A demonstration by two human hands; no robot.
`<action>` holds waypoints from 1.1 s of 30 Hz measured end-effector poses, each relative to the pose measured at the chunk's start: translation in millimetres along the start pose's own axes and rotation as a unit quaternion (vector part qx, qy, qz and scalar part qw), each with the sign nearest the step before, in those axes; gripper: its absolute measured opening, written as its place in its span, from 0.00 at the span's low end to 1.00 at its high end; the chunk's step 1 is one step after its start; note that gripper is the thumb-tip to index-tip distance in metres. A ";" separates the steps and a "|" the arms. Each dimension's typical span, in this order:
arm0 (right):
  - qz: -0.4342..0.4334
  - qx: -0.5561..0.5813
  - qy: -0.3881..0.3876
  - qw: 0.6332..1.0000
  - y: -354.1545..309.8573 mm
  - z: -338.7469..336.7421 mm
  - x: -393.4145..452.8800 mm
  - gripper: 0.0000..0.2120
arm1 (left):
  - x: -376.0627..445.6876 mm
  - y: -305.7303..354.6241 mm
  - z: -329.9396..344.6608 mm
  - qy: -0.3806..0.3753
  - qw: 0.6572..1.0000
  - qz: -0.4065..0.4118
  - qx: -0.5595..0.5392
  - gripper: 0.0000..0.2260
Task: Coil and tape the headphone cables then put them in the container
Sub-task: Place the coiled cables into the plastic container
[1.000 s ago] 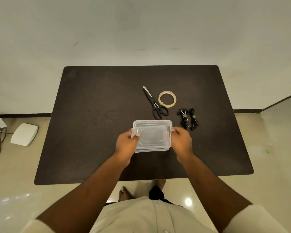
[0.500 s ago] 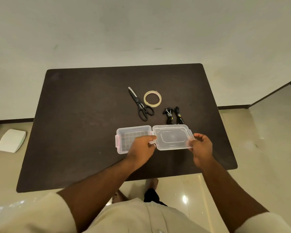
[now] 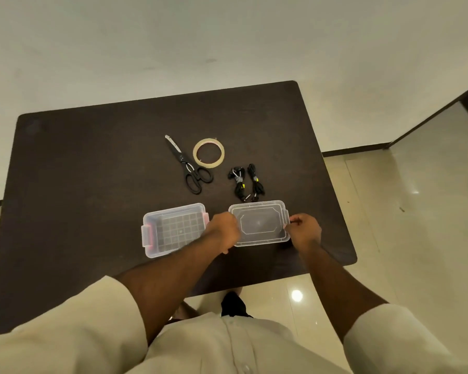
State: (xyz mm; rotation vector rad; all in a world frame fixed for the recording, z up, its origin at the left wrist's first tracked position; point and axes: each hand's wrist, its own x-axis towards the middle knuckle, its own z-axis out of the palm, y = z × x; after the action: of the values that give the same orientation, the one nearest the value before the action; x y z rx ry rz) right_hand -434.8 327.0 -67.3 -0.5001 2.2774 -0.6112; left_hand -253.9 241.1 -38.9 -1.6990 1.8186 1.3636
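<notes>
Both hands grip lid point(image 3: 258, 224) beside open container point(image 3: 173, 230) on table point(image 3: 92, 184).

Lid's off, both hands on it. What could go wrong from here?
1. The lid sits just in front of the two coiled cables; pushed forward, it may knock them.
2. The left hand lies between lid and container; pulling back, the arm might nudge the open box.
3. The right hand pinches only the lid's edge, so it may slip if lifted.
</notes>
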 end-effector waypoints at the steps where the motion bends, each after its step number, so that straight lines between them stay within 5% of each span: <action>1: -0.005 -0.009 -0.002 1.000 -0.5 -1.7 2.4 0.08 | 4.1 3.5 -3.8 0.004 1.000 -0.009 0.020 0.08; 10: -0.157 -0.025 -0.019 0.987 -41.8 -0.7 30.3 0.08 | 52.9 32.2 -36.6 0.176 0.980 -0.011 -0.088 0.10; 15: -0.204 -0.068 -0.045 0.975 -79.9 30.4 56.0 0.07 | 87.7 45.2 -39.4 0.198 0.972 -0.048 -0.115 0.22; 20: -0.190 -0.154 -0.059 0.968 -100.2 50.5 65.9 0.09 | 103.6 53.0 -30.8 0.201 0.976 -0.043 -0.074 0.13; 27: -0.214 -0.085 -0.039 0.972 -121.2 46.1 47.8 0.16 | 61.3 37.6 -70.7 0.231 0.966 0.067 -0.099 0.12; 33: -0.366 -0.072 -0.062 0.926 -156.0 55.0 -3.9 0.04 | -39.9 -29.0 -123.1 0.213 0.958 0.169 0.090 0.09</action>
State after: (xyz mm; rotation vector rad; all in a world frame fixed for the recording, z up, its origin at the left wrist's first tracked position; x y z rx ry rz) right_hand -365.5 186.9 -13.2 -1.4522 1.9813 -0.7345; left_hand -172.2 173.6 40.8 -1.7374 2.4834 0.9454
